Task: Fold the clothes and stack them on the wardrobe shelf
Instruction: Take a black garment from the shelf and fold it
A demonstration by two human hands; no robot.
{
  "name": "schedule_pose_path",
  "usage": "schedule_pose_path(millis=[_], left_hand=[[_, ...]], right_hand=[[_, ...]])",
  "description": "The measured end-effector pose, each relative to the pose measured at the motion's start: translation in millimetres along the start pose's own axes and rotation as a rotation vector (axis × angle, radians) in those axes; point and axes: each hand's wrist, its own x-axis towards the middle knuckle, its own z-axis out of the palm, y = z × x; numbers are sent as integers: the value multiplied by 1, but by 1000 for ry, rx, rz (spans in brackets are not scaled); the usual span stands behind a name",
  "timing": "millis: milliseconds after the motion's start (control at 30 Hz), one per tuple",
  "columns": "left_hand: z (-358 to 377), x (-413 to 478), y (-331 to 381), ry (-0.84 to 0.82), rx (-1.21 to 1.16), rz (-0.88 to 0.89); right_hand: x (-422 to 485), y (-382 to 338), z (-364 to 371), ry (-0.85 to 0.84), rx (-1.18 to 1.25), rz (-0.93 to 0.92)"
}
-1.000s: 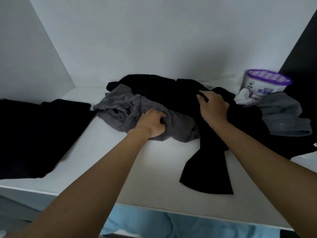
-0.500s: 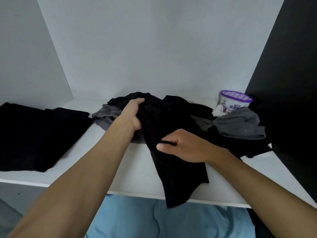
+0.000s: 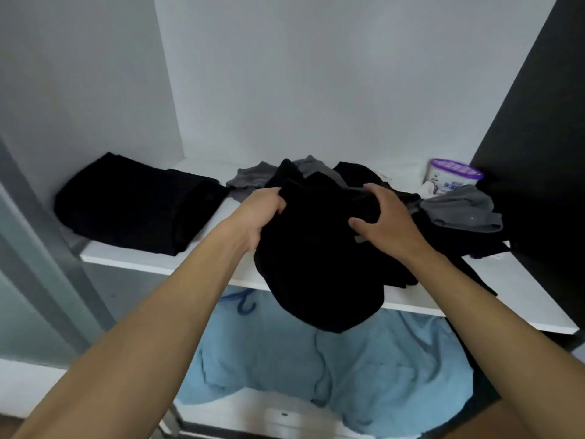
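Note:
A black garment [image 3: 319, 261] hangs bunched over the front edge of the white wardrobe shelf [image 3: 164, 263]. My left hand [image 3: 261, 213] grips its upper left part, and my right hand [image 3: 384, 221] grips its upper right part. Behind it lies a loose pile with a grey garment [image 3: 253, 179] and more black cloth [image 3: 357, 174]. Another grey garment [image 3: 462, 210] lies to the right. A folded black stack [image 3: 133, 207] sits at the shelf's left end.
A white tub with a purple lid [image 3: 454, 175] stands at the back right of the shelf. A dark panel [image 3: 538, 137] closes the right side. Light blue clothes [image 3: 348, 369] hang below the shelf, with a blue hanger hook [image 3: 245, 304].
Both hands have lifted the black garment out of the pile and drawn it toward the shelf's front edge. My view has backed away, so the space below the shelf shows.

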Motion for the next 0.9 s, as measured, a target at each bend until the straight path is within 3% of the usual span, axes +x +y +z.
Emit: schedule_pose_path(millis=[100,167,267,367,500,600,733,800,900], left_hand=[[-23,-37,-16,52,43,-41],[-37,-57,-31,39,27,-112],[-57,-86,-53,2,-35,-151],[-79,-107,-73,69,-35,-190],[-95,-135,-96,109,80,-251],[-94,-163,-116,-12,39,-342],[-88,-190,-128,-355,-397,-282],[-71,-199,-126,-335,-482,-252],[-22,-212,-122,-132,-546,-276]], right_hand=[[-32,-38,29,-355,211,49],[-61,-69,56,-472,290,14],[-99,-101,101,-413,103,-139],[-124,-113,115,-321,-32,-101],[-145,-113,99,-157,130,-32],[-164,-123,86,-125,230,-144],[-202,-127,62,-207,298,-272],[-229,-116,48,-297,236,-380],[-281,-83,35,-458,151,-458]])
